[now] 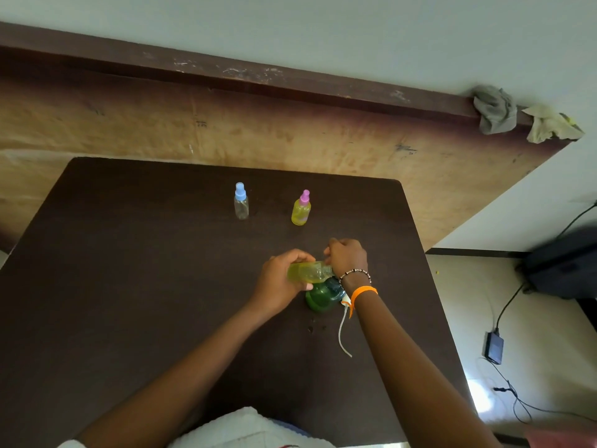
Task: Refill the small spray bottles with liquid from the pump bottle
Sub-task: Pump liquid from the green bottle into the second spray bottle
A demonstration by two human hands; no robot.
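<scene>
A: What is your left hand (280, 279) doing?

B: Your left hand is wrapped around a small spray bottle (309, 272). The bottle lies on its side in the air and has yellow liquid in it.

A: And your right hand (347, 257)?

B: Your right hand is curled tight at the neck end of that small bottle. I cannot tell what its fingers pinch there.

A: Where is the pump bottle?

B: The green pump bottle (321, 295) stands on the dark tabletop (129, 286), right under your hands. Its white pump top with the thin tube (343, 331) lies beside it, under your right wrist.

A: Are there more little bottles?

B: Yes, two, standing upright farther back on the tabletop. The bottle with the blue cap (241, 201) looks clear inside. The bottle with the pink cap (301, 207), to its right, has yellow liquid in it. They are well apart from your hands.

A: Anything else?

B: Two crumpled rags (496, 109) sit on the wooden ledge by the wall. A charger with cables (493, 347) lies on the floor to your right.
</scene>
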